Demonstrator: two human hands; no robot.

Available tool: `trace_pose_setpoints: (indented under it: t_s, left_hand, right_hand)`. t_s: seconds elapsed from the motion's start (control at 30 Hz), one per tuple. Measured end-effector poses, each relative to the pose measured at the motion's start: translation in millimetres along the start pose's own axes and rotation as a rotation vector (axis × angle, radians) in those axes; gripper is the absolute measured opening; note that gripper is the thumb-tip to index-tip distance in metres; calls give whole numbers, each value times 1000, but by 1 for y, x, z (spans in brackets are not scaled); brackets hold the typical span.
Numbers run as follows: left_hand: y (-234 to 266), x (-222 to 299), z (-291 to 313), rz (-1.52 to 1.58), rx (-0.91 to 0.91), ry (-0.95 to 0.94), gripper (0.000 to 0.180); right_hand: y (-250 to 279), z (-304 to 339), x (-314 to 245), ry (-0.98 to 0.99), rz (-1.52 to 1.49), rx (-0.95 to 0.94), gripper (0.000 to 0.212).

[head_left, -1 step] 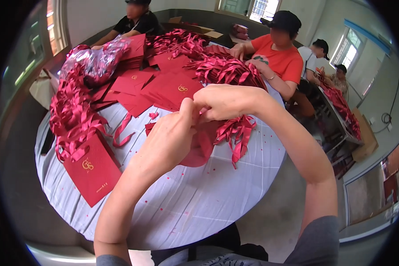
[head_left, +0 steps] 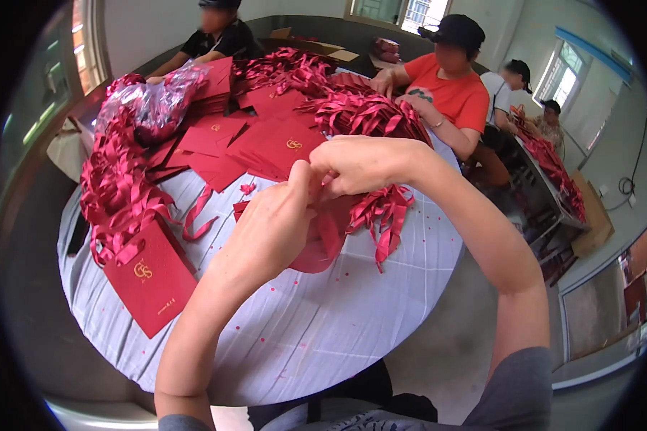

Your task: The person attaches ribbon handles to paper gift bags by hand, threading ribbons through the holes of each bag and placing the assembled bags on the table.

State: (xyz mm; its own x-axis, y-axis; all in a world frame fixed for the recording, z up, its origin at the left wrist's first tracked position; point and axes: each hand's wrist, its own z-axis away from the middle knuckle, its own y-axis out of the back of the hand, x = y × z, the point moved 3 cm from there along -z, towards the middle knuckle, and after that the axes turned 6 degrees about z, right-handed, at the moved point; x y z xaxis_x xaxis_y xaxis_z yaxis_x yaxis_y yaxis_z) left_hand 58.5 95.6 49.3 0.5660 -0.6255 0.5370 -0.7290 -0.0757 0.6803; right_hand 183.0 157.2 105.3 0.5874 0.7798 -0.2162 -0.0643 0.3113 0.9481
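Observation:
Over the middle of the round table, my left hand [head_left: 270, 226] and my right hand [head_left: 363, 167] meet with closed fingers. Both pinch a red ribbon [head_left: 328, 241], whose wide loop hangs below them. The fingertips hide where it is gripped. Part of a red paper piece, perhaps a bag, shows behind the hands, mostly covered. Beside it, to the right, lies a bunch of loose ribbon ends [head_left: 381, 223]. Just beyond my hands spreads a fanned stack of flat red paper bags [head_left: 277, 147] with gold print.
At the left, finished-looking red bags with ribbon handles [head_left: 151, 276] lie in a row beside a clear plastic bag [head_left: 151, 100]. A ribbon-topped pile [head_left: 370, 115] sits before a co-worker in an orange shirt [head_left: 456, 93]. Red paper dots speckle the white tablecloth [head_left: 323, 323].

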Motion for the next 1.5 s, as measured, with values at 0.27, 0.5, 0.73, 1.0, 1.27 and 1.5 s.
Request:
trace_pose_setpoints:
  t_s: [0.27, 0.5, 0.73, 1.0, 1.27, 1.5]
  left_hand:
    - [2, 9, -3, 3, -50, 26, 22]
    - [6, 13, -3, 4, -16, -7, 22]
    - [2, 19, -4, 44, -51, -99, 20]
    - [1, 15, -5, 26, -42, -2, 18]
    - [1, 9, -3, 75, -18, -46, 26]
    - [3, 8, -3, 99, -10, 1, 30]
  right_hand:
    - [-10, 0, 18, 164, -154, 185, 15]
    - [-10, -5, 26, 149, -145, 245, 14]
    - [-2, -4, 39, 152, -338, 336, 15]
    - [19, 8, 59, 91, -467, 491, 16]
    - [-57, 6, 67, 71, -973, 381, 53]
    - [-69, -3, 38, 284, -1246, 415, 26]
